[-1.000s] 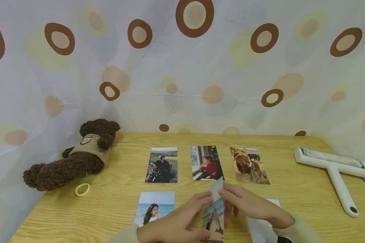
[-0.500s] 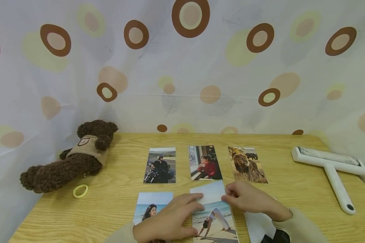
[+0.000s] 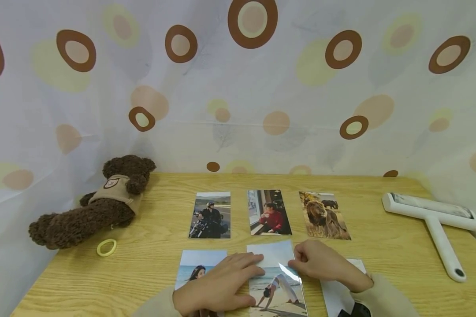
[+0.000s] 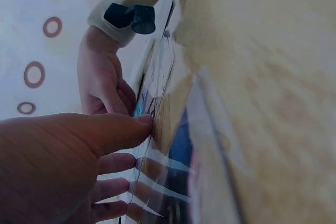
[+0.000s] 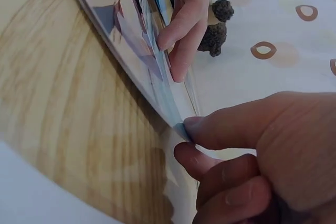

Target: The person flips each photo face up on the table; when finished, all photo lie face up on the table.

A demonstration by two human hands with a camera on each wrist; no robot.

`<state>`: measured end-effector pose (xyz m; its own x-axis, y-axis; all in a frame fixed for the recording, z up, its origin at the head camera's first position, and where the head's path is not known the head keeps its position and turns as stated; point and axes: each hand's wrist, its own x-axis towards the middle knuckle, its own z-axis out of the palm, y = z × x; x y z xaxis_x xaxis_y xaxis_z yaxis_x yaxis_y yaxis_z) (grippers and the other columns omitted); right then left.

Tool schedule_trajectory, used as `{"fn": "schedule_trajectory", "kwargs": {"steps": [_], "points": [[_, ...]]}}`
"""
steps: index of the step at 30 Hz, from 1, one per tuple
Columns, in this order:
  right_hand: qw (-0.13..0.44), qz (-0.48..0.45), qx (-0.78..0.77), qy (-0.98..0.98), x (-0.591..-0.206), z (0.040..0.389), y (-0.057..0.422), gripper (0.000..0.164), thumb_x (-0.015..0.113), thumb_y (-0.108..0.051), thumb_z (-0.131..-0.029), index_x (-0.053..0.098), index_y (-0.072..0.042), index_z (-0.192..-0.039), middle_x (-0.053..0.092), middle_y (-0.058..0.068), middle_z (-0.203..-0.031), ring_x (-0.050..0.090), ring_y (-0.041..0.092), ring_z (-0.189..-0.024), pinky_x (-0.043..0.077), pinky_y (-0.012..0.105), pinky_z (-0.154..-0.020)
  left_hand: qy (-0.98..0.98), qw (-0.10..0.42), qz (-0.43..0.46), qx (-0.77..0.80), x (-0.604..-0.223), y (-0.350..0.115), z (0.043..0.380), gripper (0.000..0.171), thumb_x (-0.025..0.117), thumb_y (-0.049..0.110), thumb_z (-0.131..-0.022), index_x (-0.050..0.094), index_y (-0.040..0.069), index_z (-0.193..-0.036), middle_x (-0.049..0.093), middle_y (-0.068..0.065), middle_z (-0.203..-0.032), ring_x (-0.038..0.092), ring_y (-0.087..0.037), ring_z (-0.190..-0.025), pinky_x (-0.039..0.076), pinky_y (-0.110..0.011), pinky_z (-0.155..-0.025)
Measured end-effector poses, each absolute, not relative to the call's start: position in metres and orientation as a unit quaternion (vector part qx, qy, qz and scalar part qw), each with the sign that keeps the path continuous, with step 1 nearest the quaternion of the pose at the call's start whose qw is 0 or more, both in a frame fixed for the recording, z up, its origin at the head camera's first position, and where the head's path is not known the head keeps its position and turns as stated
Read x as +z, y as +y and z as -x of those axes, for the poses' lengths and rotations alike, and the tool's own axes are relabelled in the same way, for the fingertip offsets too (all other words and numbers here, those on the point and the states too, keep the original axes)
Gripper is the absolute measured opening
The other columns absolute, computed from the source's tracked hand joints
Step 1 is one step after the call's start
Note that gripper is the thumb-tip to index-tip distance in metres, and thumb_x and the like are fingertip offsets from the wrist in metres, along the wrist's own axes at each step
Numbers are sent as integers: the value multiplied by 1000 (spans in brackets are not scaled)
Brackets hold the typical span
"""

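Note:
A photo print (image 3: 275, 281) of a person bending in a bridge on a beach lies between my hands, glossy with a bright streak of glare. Along its left edge my left hand (image 3: 222, 281) rests with fingers fairly straight; in the left wrist view its thumb (image 4: 121, 129) touches the edge. My right hand (image 3: 323, 264) pinches the right edge near the top; the right wrist view shows thumb and index finger meeting at the photo's corner (image 5: 184, 129). A photo of a long-haired person by the sea (image 3: 186, 273) is partly hidden under my left hand.
Behind lie a motorcyclist photo (image 3: 210, 215), a red-sweater photo (image 3: 269, 213) and a lion photo (image 3: 325, 215). A white card (image 3: 337, 297) sits under my right wrist. The brown teddy bear (image 3: 103, 207) and yellow ring (image 3: 106, 247) are left, a white lint roller (image 3: 432, 215) right.
The beach photo, tilted up steeply between my hands a second ago, has turned down to face up. My right hand has shifted right and now pinches its right edge.

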<state>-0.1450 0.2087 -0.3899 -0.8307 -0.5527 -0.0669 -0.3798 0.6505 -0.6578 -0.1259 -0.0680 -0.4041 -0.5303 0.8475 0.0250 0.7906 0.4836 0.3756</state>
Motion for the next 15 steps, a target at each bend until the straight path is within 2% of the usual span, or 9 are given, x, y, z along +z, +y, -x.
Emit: {"fn": "schedule_trajectory", "kwargs": {"steps": [6,12,15], "points": [[126,243,-299,914,-391,144,206,34,66,-25,-90,51,-15,-62,36,-14,-52,31,-1,-44,27,17,-45,861,88,-474,162,-403,-67,127,52,59,42,-94,50,19,-139,34,-2,-154,34,-24,-141,33,-45,-112],[64,206,-252,944,-389,137,204,39,73,-26,-85,43,-17,-61,33,-11,-53,30,1,-44,24,18,-44,861,80,-479,152,-403,-67,128,51,59,42,-94,50,19,-139,36,-2,-154,36,-24,-140,34,-44,-111],[48,202,-243,947,-389,136,204,40,72,-25,-86,41,-17,-62,32,-11,-54,30,1,-45,24,18,-45,858,80,-483,154,-403,-67,128,51,59,41,-95,50,19,-140,35,-2,-154,35,-24,-140,34,-44,-111]]}}
